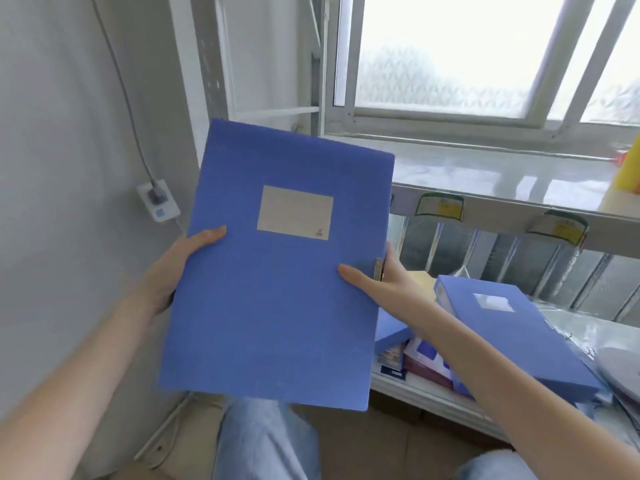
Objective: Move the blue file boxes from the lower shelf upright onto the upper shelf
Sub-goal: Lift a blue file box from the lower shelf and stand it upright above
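Box (277,289) being gripped at both edges by left hand (180,268) and right hand (384,282); should be stood upright on upper shelf (502,202), right.

Lower shelf (429,393) carries a flat blue file box (512,337) on stacked books (419,358); upper shelf (502,199) holds a yellow container (627,174) far right.
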